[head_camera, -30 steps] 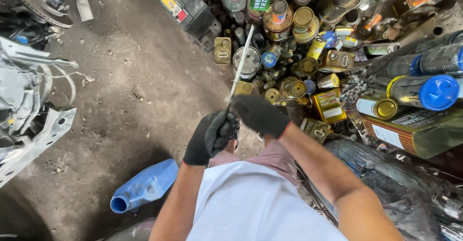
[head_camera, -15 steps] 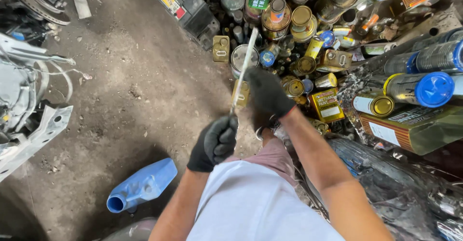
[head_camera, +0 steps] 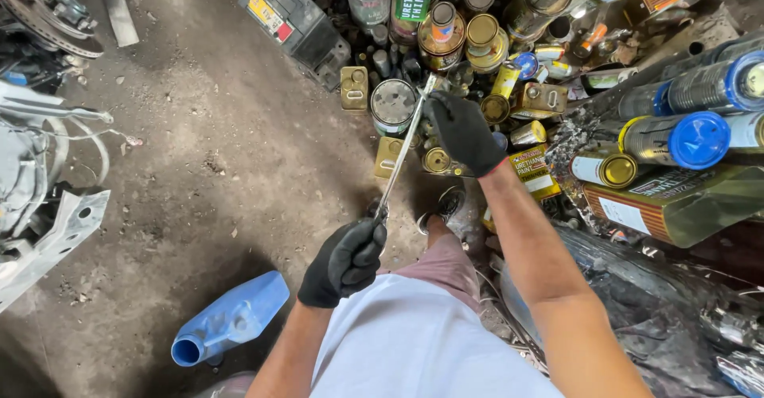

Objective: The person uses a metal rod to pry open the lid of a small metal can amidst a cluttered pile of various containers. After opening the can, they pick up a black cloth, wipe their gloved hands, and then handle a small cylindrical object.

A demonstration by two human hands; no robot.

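A: Big stuff first?
B: Dirt floor point(head_camera: 207, 159), grey and stained, fills the left and middle. Scrap metal parts point(head_camera: 40, 167) along the left edge. Crumpled black plastic sheet point(head_camera: 652, 310) near right.

A: Far side?
B: Black car battery point(head_camera: 294, 20) far centre, yellow label on top. To its right, a dense heap of paint and oil cans point(head_camera: 493, 56), mostly gold lids, spreading to the far right. Two dark cylinders with blue caps point(head_camera: 700, 139) lie on their sides at the right. A green rectangular tin point(head_camera: 684, 203) lies just near of them.

A: Near side?
B: Blue plastic jug point(head_camera: 231, 318) on its side, near left, open mouth pointing near-left. Well apart from the cans.

A: Hands?
B: Both in black gloves. Left hand point(head_camera: 344, 261): grip closed around the near end of a long thin metal rod point(head_camera: 402, 155). Right hand point(head_camera: 463, 131): fingers curled at the rod's far end; can't tell if it actually clamps the rod or just rests on it.

A: Rod position?
B: Runs from centre up and right, off the floor between the hands. Far tip sits over a round grey-topped can point(head_camera: 394, 103) at the heap's edge.
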